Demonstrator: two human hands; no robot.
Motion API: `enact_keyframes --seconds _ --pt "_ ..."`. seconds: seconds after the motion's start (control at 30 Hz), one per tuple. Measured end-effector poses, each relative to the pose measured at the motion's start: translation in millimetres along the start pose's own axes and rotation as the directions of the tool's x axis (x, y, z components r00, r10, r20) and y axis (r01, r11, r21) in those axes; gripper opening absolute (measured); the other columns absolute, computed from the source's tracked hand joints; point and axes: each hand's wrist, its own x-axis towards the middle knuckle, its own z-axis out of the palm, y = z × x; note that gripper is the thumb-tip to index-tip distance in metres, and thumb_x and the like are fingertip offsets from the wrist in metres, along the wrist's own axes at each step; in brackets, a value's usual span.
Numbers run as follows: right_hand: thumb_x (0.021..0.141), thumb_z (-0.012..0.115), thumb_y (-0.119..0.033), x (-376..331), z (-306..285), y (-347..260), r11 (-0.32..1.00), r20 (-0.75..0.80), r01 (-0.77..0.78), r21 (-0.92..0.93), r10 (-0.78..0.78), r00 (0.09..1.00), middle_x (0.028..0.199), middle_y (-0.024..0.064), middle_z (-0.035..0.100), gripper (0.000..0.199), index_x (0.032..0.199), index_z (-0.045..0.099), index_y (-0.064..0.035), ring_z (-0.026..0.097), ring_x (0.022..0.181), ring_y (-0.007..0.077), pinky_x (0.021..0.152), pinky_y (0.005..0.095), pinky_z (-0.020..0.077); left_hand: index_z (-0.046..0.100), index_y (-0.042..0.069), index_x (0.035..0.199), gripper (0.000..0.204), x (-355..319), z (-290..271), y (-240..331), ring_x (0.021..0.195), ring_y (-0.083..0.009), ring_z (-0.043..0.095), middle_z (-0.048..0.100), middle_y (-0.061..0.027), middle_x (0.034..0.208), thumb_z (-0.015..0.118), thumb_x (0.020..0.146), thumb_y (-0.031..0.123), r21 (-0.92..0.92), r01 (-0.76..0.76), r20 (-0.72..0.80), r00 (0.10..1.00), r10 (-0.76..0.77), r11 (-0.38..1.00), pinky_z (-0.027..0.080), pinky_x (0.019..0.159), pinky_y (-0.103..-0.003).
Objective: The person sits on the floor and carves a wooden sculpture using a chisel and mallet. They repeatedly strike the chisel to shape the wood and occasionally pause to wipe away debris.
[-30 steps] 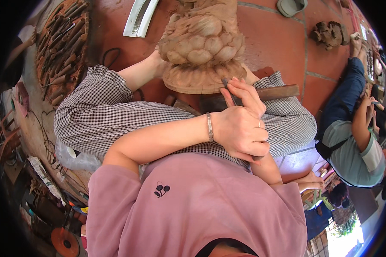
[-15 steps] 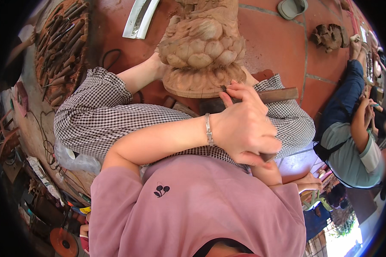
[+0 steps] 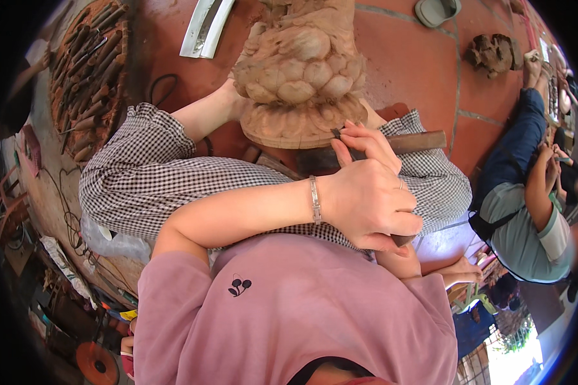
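Observation:
A pale carved wooden sculpture (image 3: pixel 298 70) with rounded petals stands on the red tile floor between my legs in checked trousers (image 3: pixel 154 186). My left hand (image 3: pixel 376 199), with a bracelet on the wrist, reaches across my body and is shut on a chisel (image 3: pixel 341 142). The chisel's tip touches the rim of the sculpture's base. Fingers pinch the blade close to the tip. My right forearm (image 3: pixel 401 264) comes up beneath the left hand, and the right hand itself is hidden under it.
A flat wooden block (image 3: pixel 424 141) lies on my right thigh. A round tray of several carving tools (image 3: pixel 87 77) sits at the far left, and a pale metal strip (image 3: pixel 205 25) beyond it. Another person (image 3: pixel 520 218) sits at the right, near a dark carved piece (image 3: pixel 491 54).
Half a second ago my left hand's fingers were spread; now they are closed around the chisel again. The sculpture has not moved.

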Motion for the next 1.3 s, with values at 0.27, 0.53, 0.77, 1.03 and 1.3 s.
enact_keyframes --seconds 0.27,0.53,0.77,1.03,1.3 --pt "0.066 0.083 0.006 -4.7 10.9 19.1 0.976 -0.097 0.169 -0.14 -0.183 0.978 0.103 0.0168 0.073 0.032 0.096 0.071 0.0049 0.073 0.102 0.0298 0.098 0.0384 0.058 0.06 0.012 0.079 0.04 -22.1 22.5 -10.1 0.052 -0.0167 0.055 0.049 -0.0007 0.065 0.063 0.091 0.05 0.165 -0.174 -0.124 0.973 0.196 0.971 0.046 0.05 -0.03" --pt "0.069 0.079 0.014 2.3 -0.9 -5.1 1.0 0.013 -0.016 -0.003 0.016 1.0 0.103 0.0179 0.071 0.031 0.097 0.068 0.0062 0.072 0.103 0.0323 0.099 0.0416 0.0573 0.06 0.012 0.079 0.04 -2.9 6.9 -2.0 0.051 -0.0181 0.054 0.05 -0.002 0.065 0.069 0.084 0.05 -0.057 -0.004 -0.045 0.999 0.002 0.998 0.045 0.05 -0.033" --pt "0.068 0.081 0.008 -3.9 13.3 16.1 0.969 -0.124 0.169 -0.178 -0.192 0.973 0.103 0.0157 0.073 0.027 0.092 0.071 0.0038 0.073 0.1 0.0293 0.095 0.0384 0.06 0.059 0.012 0.08 0.039 -20.6 9.5 -10.7 0.052 -0.0178 0.054 0.05 -0.0014 0.066 0.067 0.088 0.049 0.017 -0.2 -0.016 0.98 0.2 0.98 0.046 0.05 -0.033" --pt "0.07 0.08 0.011 -4.2 4.5 13.4 0.989 -0.027 0.126 -0.074 -0.128 0.991 0.106 0.0176 0.071 0.03 0.097 0.069 0.0052 0.07 0.107 0.0309 0.098 0.0419 0.0569 0.06 0.012 0.08 0.041 -11.3 15.0 -0.9 0.054 -0.0167 0.056 0.05 -0.0009 0.067 0.065 0.089 0.051 0.118 -0.095 -0.026 0.995 0.099 0.988 0.045 0.05 -0.033" --pt "0.07 0.08 0.013 0.4 -3.3 14.2 0.996 0.05 0.083 -0.027 -0.082 0.995 0.107 0.0177 0.071 0.031 0.099 0.07 0.0041 0.07 0.107 0.0312 0.099 0.0424 0.0572 0.061 0.013 0.08 0.032 -6.1 6.1 -1.2 0.058 -0.0188 0.06 0.05 -0.0014 0.064 0.071 0.076 0.042 0.063 -0.041 -0.069 0.997 0.045 0.997 0.05 0.056 -0.036"
